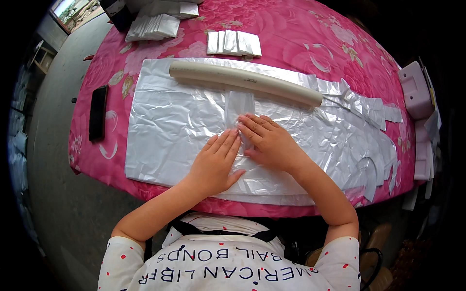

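Observation:
A narrow folded strip of clear white plastic bag (240, 103) lies across a wide stack of flat white plastic bags (170, 116). My left hand (216, 162) rests flat on the strip's left side, fingers stretched out and pointing away from me. From the right, my right hand (269, 141) presses on the same strip with its fingers extended, the fingertips of both hands nearly meeting. Beyond my hands a long beige plastic pipe (242, 80) lies across the stack, tilted down toward the right. Neither hand grasps anything.
The table wears a pink flowered cloth (286, 29). Several small folded bags (234, 43) lie at the far middle, with a bigger pile of folded bags (153, 26) at the far left. A black phone (98, 113) lies left; pale purple boxes (415, 90) stand at the right edge.

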The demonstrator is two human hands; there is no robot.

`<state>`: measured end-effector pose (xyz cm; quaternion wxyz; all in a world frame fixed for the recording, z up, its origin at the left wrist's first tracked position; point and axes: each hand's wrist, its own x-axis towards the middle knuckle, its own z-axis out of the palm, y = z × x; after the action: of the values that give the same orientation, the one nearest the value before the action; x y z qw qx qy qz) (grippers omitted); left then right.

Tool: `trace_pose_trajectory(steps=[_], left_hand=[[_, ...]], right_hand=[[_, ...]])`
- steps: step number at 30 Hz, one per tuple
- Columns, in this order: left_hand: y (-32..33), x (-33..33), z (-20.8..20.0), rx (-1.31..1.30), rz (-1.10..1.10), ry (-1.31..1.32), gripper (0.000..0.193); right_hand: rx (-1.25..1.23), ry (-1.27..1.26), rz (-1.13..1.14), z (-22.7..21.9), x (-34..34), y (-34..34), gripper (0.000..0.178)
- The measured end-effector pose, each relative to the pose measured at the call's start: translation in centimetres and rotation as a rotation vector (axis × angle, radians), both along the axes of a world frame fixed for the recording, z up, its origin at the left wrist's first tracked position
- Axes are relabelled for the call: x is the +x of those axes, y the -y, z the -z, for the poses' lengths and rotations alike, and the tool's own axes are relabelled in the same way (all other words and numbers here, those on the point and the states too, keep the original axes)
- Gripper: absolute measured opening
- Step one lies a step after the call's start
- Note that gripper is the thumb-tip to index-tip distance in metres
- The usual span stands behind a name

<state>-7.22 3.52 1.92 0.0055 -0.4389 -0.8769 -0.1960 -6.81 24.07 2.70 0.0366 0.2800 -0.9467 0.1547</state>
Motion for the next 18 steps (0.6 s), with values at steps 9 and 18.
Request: trace_pose_trajectory(steps=[9, 18], left_hand=[[0.5, -1.1, 0.6, 0.221, 0.084, -0.175, 0.025], [0.5, -1.0, -0.3, 0.251, 0.046, -0.039, 0.014]], right_hand=[[-0.166, 0.050, -0.054, -0.6, -1.1, -1.2, 0.052], [-0.289, -0.011, -0.016, 0.4, -1.6, -0.9, 0.043]])
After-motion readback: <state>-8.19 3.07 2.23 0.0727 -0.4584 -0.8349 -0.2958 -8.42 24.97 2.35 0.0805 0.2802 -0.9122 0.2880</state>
